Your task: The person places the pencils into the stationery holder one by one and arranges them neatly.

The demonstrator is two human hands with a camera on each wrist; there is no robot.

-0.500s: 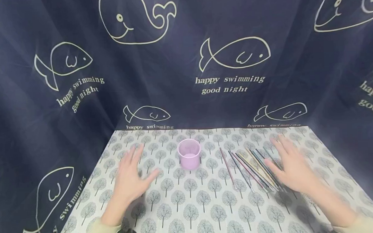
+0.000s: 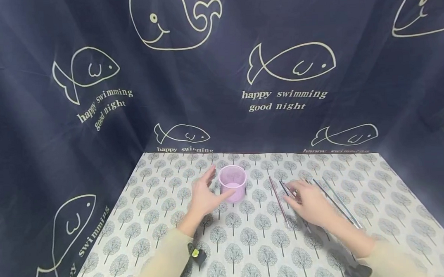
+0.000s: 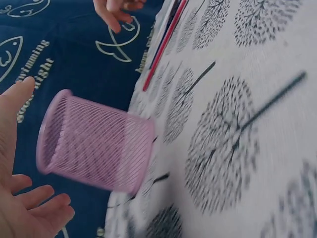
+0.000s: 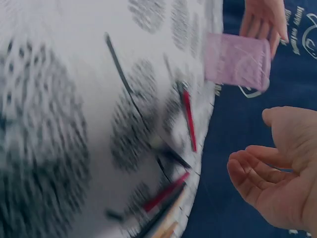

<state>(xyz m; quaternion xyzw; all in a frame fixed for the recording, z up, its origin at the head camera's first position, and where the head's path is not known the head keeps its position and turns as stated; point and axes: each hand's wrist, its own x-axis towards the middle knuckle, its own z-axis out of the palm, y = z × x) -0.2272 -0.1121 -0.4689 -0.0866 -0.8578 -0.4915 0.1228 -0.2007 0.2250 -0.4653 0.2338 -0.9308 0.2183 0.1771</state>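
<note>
Though wider apart earlier, both hands (image 2: 203, 198) (image 2: 314, 202) now closer together, relaxed, near pink cup (image 2: 239, 194) and sticks (image 2: 279, 202)

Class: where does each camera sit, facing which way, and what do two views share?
Head: on the head, forward and down at the tablecloth; left hand, right hand, sleeves show.
Left wrist: on that wrist, toward the pink mesh cup; both hands show.
Right wrist: on that wrist, toward the thin sticks; both hands show.
Wrist views share the cup.
</note>
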